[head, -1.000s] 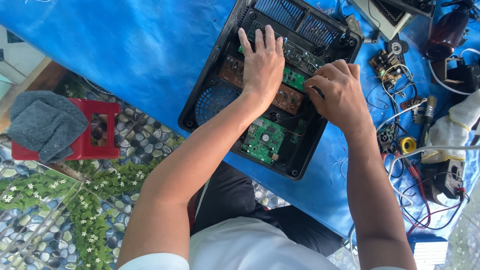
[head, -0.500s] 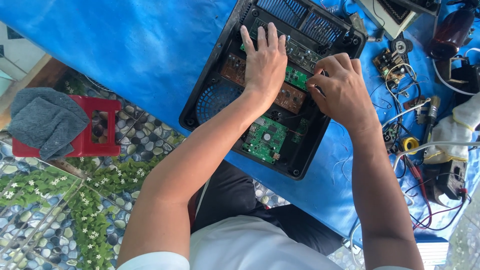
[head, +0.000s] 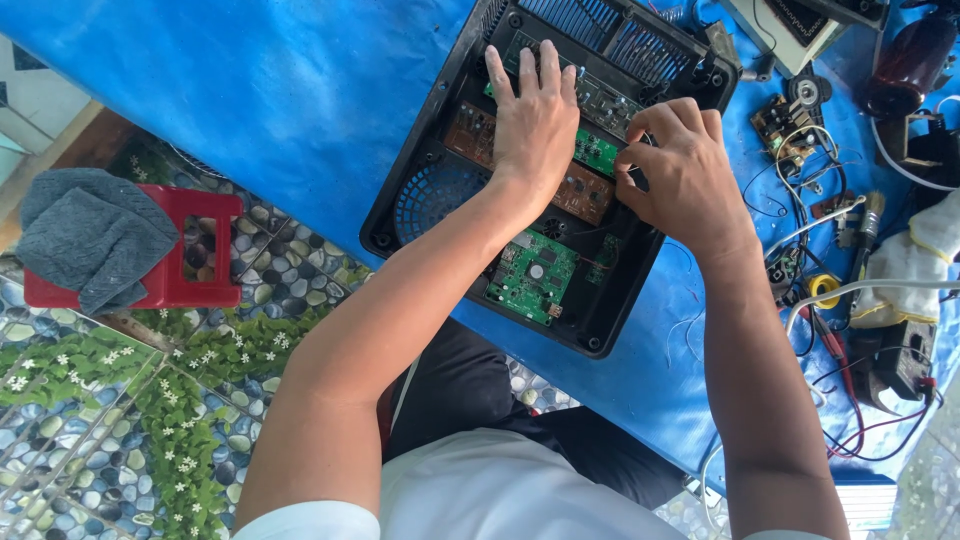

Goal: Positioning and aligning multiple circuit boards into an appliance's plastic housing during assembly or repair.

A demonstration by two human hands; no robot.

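A blue sheet covers the surface (head: 250, 90), and below it the floor (head: 120, 420) shows pictures of pebbles, green leaves and little white flowers. On the blue sheet lies a big black plastic case (head: 420, 200) with its inside open to view. It sits in the middle of the surface, tilted a bit. Inside the case are a green circuit board (head: 530, 278) near the front edge, a brown board (head: 585, 192) in the middle, and a round grille (head: 430, 195) on the left side. Dark slotted vents (head: 600, 30) run along the far edge. The left hand (head: 535, 125) lies flat on the boards in the case, with its fingers spread wide and holding nothing. The right hand (head: 685, 180) is just beside it, also inside the case. Its fingers are curled in close together, a narrow grip, pinching at something small on the boards, but I cannot tell what it is. To the right of the case lie many loose things: a small board with wires (head: 785, 125), a yellow ring of tape (head: 826, 290), a white cloth (head: 925, 265) and red and black wires (head: 850, 400). On the floor to the left stands a red stool (head: 215, 255) with a grey cloth (head: 90, 235) on it.
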